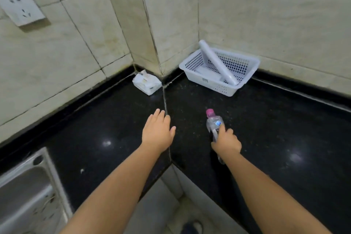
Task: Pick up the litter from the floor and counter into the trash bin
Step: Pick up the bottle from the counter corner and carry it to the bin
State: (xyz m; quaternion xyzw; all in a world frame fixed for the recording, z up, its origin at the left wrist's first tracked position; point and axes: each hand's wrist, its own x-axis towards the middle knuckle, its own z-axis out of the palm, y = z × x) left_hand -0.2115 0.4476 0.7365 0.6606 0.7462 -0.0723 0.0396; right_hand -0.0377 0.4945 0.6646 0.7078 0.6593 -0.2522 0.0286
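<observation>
Right hand [227,141] clamped on clear plastic bottle [215,125], low on its body, above black tabletop [284,129]. Left hand [157,131] fingers apart, empty, reaching toward tissue pack [146,82] in the corner. Risk: thin, smooth bottle could slip or buckle; trash bin not in view.

**Black desk, pale walls**

The glossy speckled black stone desk [266,129] carries a clear plastic bottle [214,125] with pink cap and blue label, a white perforated plastic basket [214,83], and a white crumpled packet [146,81]. Wall tiles [266,15] are beige, faintly veined.

Your clear plastic bottle [214,125] with the pink cap is tilted over the black counter [275,129], cap pointing away. A crumpled white packet [146,82] lies in the counter's far corner.
</observation>
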